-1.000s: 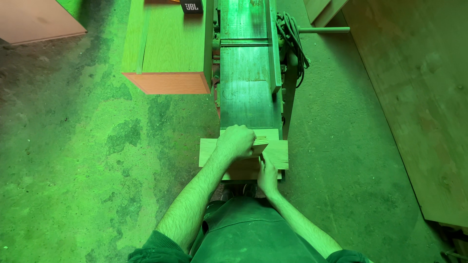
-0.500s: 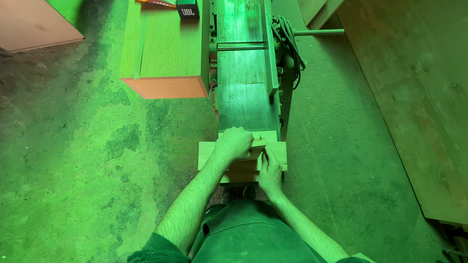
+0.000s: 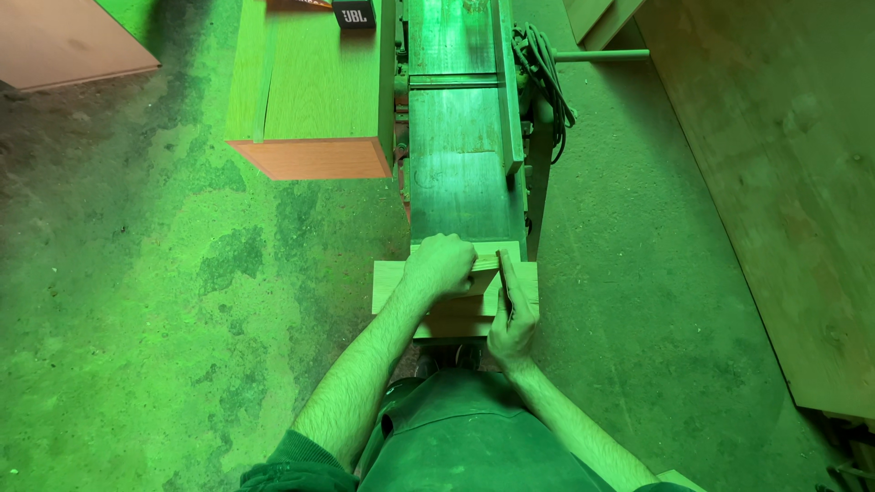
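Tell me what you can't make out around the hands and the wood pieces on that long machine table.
All in the head view:
- Part of the wood pieces is covered by the left hand and right hand.
- What the left hand's fingertips pinch is too small to tell.
- The machine table is cut off at the top edge.
- The person's feet are hidden by the torso.

Pale wood boards [image 3: 456,301], flat, stacked crosswise, at machine table's [image 3: 460,173] near end
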